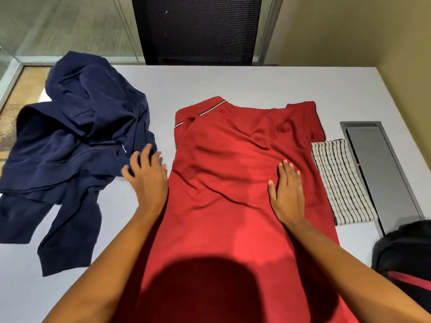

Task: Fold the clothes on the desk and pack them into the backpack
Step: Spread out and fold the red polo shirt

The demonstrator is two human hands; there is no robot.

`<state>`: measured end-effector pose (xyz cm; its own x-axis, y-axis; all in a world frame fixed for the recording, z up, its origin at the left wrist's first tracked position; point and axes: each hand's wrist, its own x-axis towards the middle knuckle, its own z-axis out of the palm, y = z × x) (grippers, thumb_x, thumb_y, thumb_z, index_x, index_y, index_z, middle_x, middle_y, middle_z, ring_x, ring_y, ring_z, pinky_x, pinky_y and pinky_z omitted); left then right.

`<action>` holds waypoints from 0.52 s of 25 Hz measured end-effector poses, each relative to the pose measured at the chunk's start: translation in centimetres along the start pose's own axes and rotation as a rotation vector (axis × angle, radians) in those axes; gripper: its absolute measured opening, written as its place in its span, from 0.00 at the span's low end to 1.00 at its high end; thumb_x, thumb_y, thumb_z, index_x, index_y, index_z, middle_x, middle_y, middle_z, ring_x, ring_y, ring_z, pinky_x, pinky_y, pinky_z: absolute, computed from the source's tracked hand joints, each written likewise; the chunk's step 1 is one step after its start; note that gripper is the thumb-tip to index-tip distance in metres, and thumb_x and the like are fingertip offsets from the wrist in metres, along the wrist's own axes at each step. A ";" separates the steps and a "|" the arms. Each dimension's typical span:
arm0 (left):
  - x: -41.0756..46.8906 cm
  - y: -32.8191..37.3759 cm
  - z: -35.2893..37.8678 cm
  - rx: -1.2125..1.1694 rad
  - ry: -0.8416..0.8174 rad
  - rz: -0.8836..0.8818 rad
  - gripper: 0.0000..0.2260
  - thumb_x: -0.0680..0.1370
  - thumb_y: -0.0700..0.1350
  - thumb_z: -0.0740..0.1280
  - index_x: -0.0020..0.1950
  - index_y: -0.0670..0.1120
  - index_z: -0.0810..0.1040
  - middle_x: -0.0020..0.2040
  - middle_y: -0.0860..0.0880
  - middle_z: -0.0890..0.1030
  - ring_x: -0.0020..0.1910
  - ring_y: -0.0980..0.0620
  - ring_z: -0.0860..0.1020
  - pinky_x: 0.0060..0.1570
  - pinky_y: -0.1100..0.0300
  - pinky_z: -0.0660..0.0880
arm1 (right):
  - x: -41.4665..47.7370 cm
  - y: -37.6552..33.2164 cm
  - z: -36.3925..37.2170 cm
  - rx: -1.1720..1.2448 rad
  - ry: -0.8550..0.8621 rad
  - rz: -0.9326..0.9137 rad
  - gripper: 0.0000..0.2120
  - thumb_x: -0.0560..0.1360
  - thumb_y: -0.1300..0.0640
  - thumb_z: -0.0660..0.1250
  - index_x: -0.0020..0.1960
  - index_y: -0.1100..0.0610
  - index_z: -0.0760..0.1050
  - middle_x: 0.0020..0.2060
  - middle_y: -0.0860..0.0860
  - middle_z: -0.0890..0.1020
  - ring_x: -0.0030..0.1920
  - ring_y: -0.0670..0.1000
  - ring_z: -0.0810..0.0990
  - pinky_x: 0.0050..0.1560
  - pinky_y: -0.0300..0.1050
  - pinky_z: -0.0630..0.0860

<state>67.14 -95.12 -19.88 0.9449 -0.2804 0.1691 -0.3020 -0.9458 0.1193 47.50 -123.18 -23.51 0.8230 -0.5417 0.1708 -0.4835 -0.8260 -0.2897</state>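
A red shirt [233,183] lies spread flat in the middle of the grey desk [233,85]. Its striped collar [205,110] points to the far side, and its lower part runs down to the near edge between the person's forearms. The right hand [288,192] rests palm down on the right half of the shirt, with fingers straight and close together, gripping nothing. The left hand [147,176] is at the shirt's left edge with its fingers spread and slightly bent. It is blurred, its fingertips reach over the nearest fold of a navy sweatshirt [77,136], and it has hold of nothing that can be seen. That sweatshirt lies crumpled in a heap on the left of the desk, one sleeve trailing toward the near side. A folded striped cloth [338,183] lies just beside the red shirt's right edge, touching it, between the shirt and a dark metal hatch [382,173] set into the desk top. The black backpack [405,248] sits at the near right corner, only partly in view. A red strip shows low on it, and what the bag holds cannot be told. A black mesh chair [198,31] stands beyond the far edge.
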 end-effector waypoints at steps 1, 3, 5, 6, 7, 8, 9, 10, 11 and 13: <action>0.0 1.5 -0.3 -0.086 -0.013 0.017 0.16 0.79 0.51 0.60 0.63 0.45 0.76 0.68 0.46 0.73 0.65 0.40 0.69 0.60 0.41 0.62 | 0.1 -1.0 -0.1 0.063 0.062 -0.003 0.24 0.79 0.52 0.54 0.70 0.65 0.68 0.71 0.60 0.70 0.72 0.59 0.66 0.73 0.56 0.60; 0.3 5.1 -1.2 -0.272 -0.114 -0.118 0.19 0.81 0.52 0.58 0.67 0.44 0.73 0.66 0.44 0.74 0.65 0.39 0.67 0.62 0.43 0.60 | 0.3 -3.6 -0.6 0.176 0.208 -0.053 0.17 0.78 0.57 0.59 0.64 0.62 0.73 0.64 0.57 0.76 0.64 0.58 0.72 0.67 0.52 0.65; 0.0 8.9 -1.8 -0.414 -0.218 -0.243 0.18 0.81 0.47 0.58 0.70 0.43 0.69 0.69 0.43 0.70 0.67 0.41 0.64 0.64 0.45 0.58 | 0.8 -6.7 -1.6 0.252 0.318 -0.102 0.13 0.77 0.60 0.61 0.59 0.61 0.76 0.59 0.56 0.78 0.59 0.57 0.74 0.61 0.50 0.66; -0.6 10.6 -2.0 -0.430 -0.218 -0.184 0.18 0.80 0.44 0.59 0.70 0.43 0.68 0.69 0.44 0.69 0.67 0.41 0.64 0.63 0.46 0.59 | 1.3 -8.2 -2.2 0.300 0.358 -0.112 0.11 0.77 0.61 0.62 0.57 0.61 0.77 0.57 0.56 0.79 0.57 0.57 0.74 0.60 0.50 0.67; -1.5 11.8 -2.0 -0.431 -0.194 -0.064 0.19 0.79 0.42 0.61 0.70 0.44 0.69 0.69 0.44 0.69 0.65 0.42 0.66 0.60 0.46 0.62 | 2.0 -9.5 -2.8 0.360 0.389 -0.127 0.10 0.77 0.63 0.63 0.57 0.62 0.77 0.56 0.57 0.79 0.57 0.57 0.74 0.60 0.50 0.67; -2.7 12.6 -1.9 -0.416 -0.146 0.088 0.21 0.76 0.40 0.63 0.69 0.45 0.71 0.68 0.45 0.71 0.62 0.42 0.69 0.57 0.47 0.65 | 2.8 -10.5 -3.3 0.432 0.401 -0.152 0.10 0.77 0.64 0.64 0.57 0.63 0.77 0.56 0.58 0.78 0.57 0.57 0.74 0.61 0.49 0.67; -3.9 12.9 -1.6 -0.366 -0.115 0.235 0.23 0.72 0.40 0.65 0.68 0.45 0.73 0.66 0.45 0.73 0.59 0.43 0.70 0.54 0.47 0.68 | 3.6 -11.4 -3.8 0.504 0.380 -0.178 0.11 0.77 0.64 0.65 0.59 0.63 0.76 0.58 0.58 0.77 0.59 0.56 0.74 0.63 0.48 0.67; -5.1 13.1 -1.0 -0.292 -0.099 0.373 0.24 0.68 0.42 0.68 0.65 0.45 0.76 0.63 0.45 0.76 0.58 0.44 0.71 0.52 0.48 0.69 | 4.5 -12.0 -4.3 0.553 0.321 -0.191 0.14 0.77 0.62 0.66 0.62 0.62 0.75 0.60 0.57 0.76 0.62 0.55 0.73 0.65 0.46 0.66; -6.2 13.0 -0.6 -0.215 -0.107 0.498 0.22 0.67 0.44 0.68 0.61 0.45 0.79 0.60 0.45 0.78 0.57 0.44 0.70 0.52 0.48 0.70 | 5.3 -12.3 -4.4 0.560 0.226 -0.201 0.18 0.76 0.58 0.68 0.65 0.60 0.74 0.62 0.55 0.74 0.64 0.53 0.71 0.66 0.44 0.65; -7.7 12.6 -0.3 -0.156 -0.124 0.647 0.16 0.70 0.47 0.63 0.54 0.46 0.81 0.56 0.45 0.80 0.58 0.43 0.70 0.55 0.47 0.68 | 6.5 -11.9 -3.8 0.403 0.039 -0.226 0.26 0.73 0.49 0.71 0.68 0.55 0.71 0.63 0.52 0.74 0.63 0.52 0.71 0.64 0.44 0.66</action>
<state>55.99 -104.83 -19.44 0.5723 -0.8077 0.1419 -0.8177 -0.5489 0.1734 57.51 -117.45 -15.37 0.8792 -0.3663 0.3047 -0.1321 -0.8018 -0.5828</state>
